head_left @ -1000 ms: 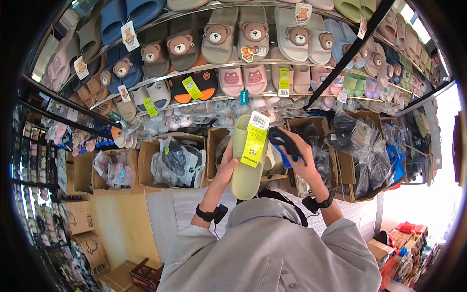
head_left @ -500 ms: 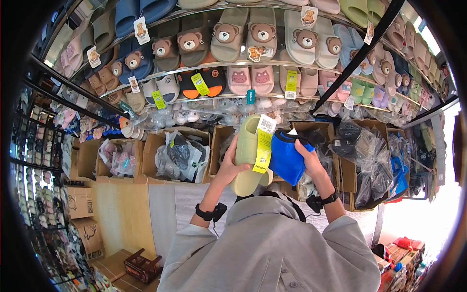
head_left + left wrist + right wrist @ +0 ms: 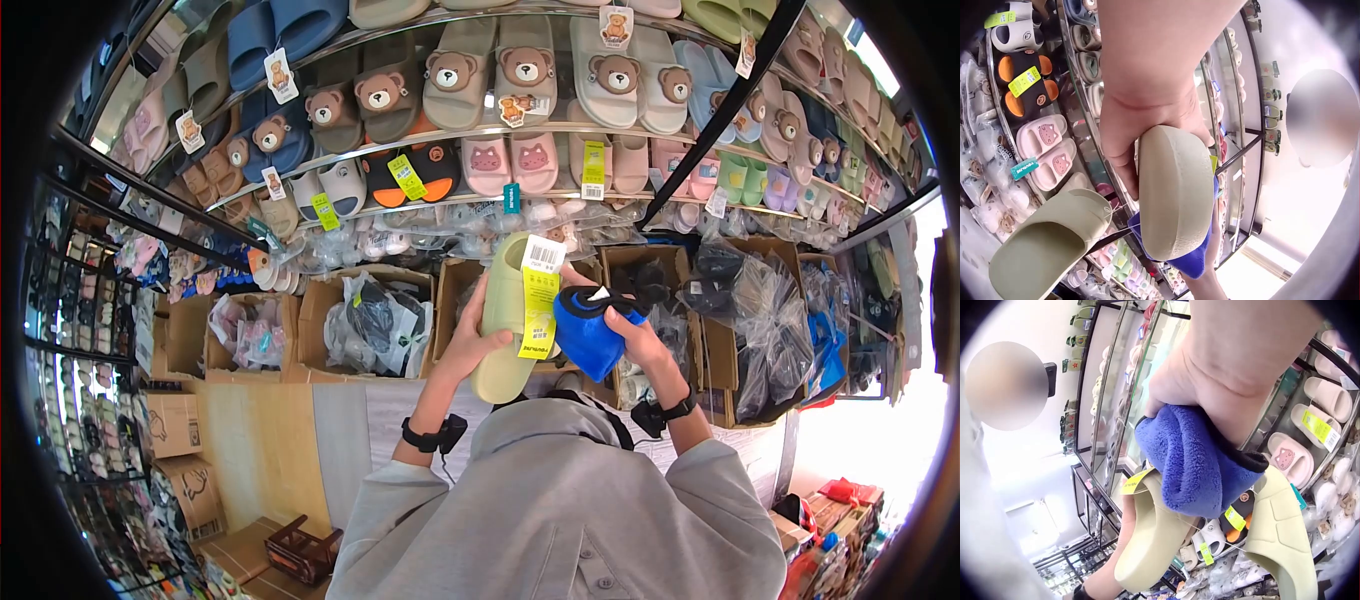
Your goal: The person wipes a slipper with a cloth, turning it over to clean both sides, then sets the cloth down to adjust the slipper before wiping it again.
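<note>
My left hand [image 3: 468, 338] grips a pale green slide slipper [image 3: 503, 375] by its side, thumb across its edge. A yellow-green price tag [image 3: 539, 312] with a barcode lies over its upper part. Its mate, a second pale green slipper [image 3: 1047, 253], dangles from a thin string in the left wrist view. Just to the right, my right hand [image 3: 640, 345] holds a folded, fluffy blue cloth [image 3: 588, 338] with a black edging, thumb on top. In the right wrist view the cloth [image 3: 1191, 465] bunches under the palm, between the two slippers.
Racks of slippers, several with bear faces [image 3: 525, 65], rise in front. Below them stand open cardboard boxes [image 3: 310, 340] of plastic-wrapped goods. A small brown stool [image 3: 302, 552] and closed cartons [image 3: 190, 495] are at the lower left. Black shelf posts [image 3: 720, 115] cross the racks.
The cloth in my right hand has turned from its dark side to its blue side and now hangs beside the slipper. My left hand keeps its hold, with the slipper slightly turned.
</note>
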### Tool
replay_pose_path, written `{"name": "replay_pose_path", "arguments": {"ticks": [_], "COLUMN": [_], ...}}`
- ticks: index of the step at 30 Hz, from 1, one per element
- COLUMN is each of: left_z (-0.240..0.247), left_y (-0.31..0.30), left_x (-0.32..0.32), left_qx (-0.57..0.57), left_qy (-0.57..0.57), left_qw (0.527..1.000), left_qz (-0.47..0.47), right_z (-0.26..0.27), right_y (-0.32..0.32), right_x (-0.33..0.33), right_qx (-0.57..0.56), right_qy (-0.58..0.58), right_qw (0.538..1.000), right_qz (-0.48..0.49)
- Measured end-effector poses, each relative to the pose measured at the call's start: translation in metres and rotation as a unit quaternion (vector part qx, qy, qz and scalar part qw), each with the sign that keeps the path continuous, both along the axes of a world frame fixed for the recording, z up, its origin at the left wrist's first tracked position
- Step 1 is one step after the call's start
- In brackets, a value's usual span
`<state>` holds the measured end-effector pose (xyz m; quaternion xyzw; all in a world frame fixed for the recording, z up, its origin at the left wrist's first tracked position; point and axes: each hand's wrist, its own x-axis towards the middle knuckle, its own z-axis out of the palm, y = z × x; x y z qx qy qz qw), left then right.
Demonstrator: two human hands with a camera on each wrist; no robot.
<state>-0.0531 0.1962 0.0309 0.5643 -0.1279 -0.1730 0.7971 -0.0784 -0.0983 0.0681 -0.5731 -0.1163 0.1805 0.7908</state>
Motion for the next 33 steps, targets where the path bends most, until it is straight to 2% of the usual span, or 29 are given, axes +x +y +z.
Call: {"name": "replay_pose_path", "arguments": {"ticks": [3, 6, 8, 12, 15, 18, 19, 23, 26, 29, 32, 33], "left_z": [0.002, 0.003, -0.012, -0.009, -0.005, -0.009, -0.009, -0.013, -0.014, -0.015, -0.023, -0.004], "left_y": [-0.005, -0.007, -0.005, -0.007, -0.01, -0.01, -0.01, -0.009, -0.008, -0.011, 0.002, -0.005], "left_x": [0.001, 0.001, 0.003, 0.004, 0.004, 0.007, 0.008, 0.014, 0.017, 0.018, 0.017, 0.015], "left_qx": [-0.009, -0.013, -0.009, -0.036, -0.055, -0.067, -0.067, -0.079, -0.076, -0.111, -0.234, -0.251], "left_qy": [0.0, 0.0, -0.007, 0.025, 0.026, 0.017, 0.014, 0.009, -0.003, 0.035, 0.188, 0.22], "left_qw": [1.0, 1.0, 1.0, 0.998, 0.996, 0.994, 0.993, 0.991, 0.989, 0.981, 0.949, 0.935], "left_qz": [0.001, 0.008, 0.022, 0.038, 0.069, 0.086, 0.092, 0.107, 0.125, 0.155, 0.093, 0.12], "right_z": [0.001, 0.01, 0.006, -0.017, -0.03, 0.0, 0.008, -0.02, -0.012, -0.003, -0.011, -0.019], "right_y": [0.001, 0.011, 0.008, -0.003, -0.008, 0.002, 0.01, 0.004, 0.004, 0.008, 0.007, 0.004], "right_x": [0.0, -0.006, -0.008, -0.016, -0.017, -0.019, -0.014, -0.019, -0.016, -0.017, -0.015, -0.015], "right_qx": [-0.024, 0.001, 0.015, 0.03, -0.088, -0.088, -0.047, -0.163, -0.211, -0.214, -0.221, -0.2], "right_qy": [-0.026, -0.01, 0.01, 0.071, 0.127, 0.063, -0.002, 0.053, 0.078, 0.068, 0.036, 0.053], "right_qw": [0.999, 1.0, 1.0, 0.997, 0.987, 0.994, 0.998, 0.985, 0.974, 0.974, 0.975, 0.978], "right_qz": [0.008, -0.028, -0.022, -0.017, -0.033, 0.011, 0.034, 0.008, 0.028, 0.018, 0.009, 0.001]}}
